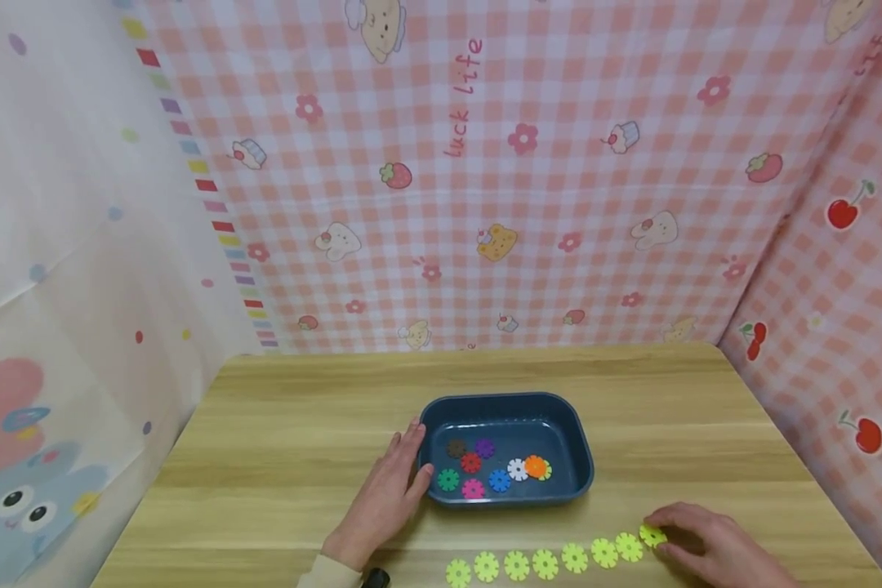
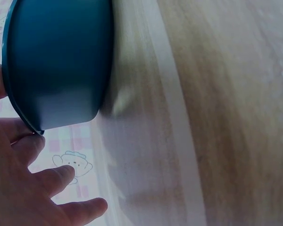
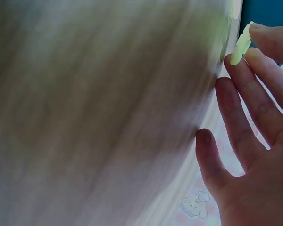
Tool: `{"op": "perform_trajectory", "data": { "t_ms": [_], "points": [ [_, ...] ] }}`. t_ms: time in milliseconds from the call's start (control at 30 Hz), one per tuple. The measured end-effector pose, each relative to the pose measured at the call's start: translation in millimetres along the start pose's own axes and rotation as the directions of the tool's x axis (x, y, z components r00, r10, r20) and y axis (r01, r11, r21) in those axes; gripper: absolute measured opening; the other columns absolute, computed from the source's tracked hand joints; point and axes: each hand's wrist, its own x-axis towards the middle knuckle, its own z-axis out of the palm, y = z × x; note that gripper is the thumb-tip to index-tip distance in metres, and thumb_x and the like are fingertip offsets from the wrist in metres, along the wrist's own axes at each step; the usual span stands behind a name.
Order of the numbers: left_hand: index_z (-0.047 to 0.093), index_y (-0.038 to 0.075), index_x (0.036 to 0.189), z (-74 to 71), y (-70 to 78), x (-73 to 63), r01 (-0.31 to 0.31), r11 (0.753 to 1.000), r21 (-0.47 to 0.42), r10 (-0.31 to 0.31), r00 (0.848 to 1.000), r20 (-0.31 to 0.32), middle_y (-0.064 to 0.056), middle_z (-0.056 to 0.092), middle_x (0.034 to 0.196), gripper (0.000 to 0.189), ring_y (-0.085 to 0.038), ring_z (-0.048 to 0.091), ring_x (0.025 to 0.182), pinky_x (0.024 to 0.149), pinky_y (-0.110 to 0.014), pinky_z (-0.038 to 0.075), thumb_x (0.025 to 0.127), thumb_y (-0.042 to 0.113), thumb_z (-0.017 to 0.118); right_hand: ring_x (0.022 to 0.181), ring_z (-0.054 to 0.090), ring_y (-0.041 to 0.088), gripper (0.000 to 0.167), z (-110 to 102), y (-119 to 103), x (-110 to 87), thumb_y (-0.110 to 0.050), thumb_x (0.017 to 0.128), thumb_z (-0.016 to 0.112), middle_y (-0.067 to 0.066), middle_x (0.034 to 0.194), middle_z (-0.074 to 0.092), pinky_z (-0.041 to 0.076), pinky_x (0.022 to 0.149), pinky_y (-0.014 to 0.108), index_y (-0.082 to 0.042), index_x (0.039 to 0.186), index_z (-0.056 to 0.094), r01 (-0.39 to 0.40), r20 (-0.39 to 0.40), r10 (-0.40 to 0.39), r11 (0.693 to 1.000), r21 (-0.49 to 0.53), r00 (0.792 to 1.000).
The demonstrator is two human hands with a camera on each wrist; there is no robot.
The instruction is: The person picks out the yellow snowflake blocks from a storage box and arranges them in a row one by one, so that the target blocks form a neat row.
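My left hand (image 1: 384,505) rests against the left end of a dark blue tray (image 1: 505,501), thumb near its front corner and fingers extended along the side. In the left wrist view, fingertips touch the tray's rim (image 2: 4,52) while other fingers are spread apart. My right hand (image 1: 723,545) pinches a yellow notched plastic disc (image 1: 652,536) between thumb and fingers; it appears tilted edge-on in the right wrist view. This disc is at the right end of a row of several yellow discs (image 1: 545,563) on the table. Inside the tray lie loose discs, among them an orange disc (image 1: 535,466) overlapping others.
The wood-grain table (image 1: 301,425) carries the tray near its middle, with the disc row between tray and front edge. A pink checked cloth (image 1: 448,204) hangs behind; further cloths flank both sides. Something small and black (image 1: 376,578) shows by the left wrist.
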Motion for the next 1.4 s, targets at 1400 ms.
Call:
{"op": "perform_trajectory", "data": {
  "t_ms": [1400],
  "points": [
    [0.031,0.009,0.164,-0.2,-1.1,-1.0,0.024,1.0,0.0,-0.024,1.0,0.016,-0.007,0.024,0.171,0.061,-0.042,0.027,0.153,0.116,-0.069,0.029,0.11,0.035,0.048,0.11,0.069,0.019,0.024,9,-113,108.9,-0.017,0.1,0.07,-0.005,0.119,0.073,0.059,0.092,0.046,-0.015,0.123,0.074,0.186,-0.191,-0.23,0.957,-0.224,0.954]
  ]
}}
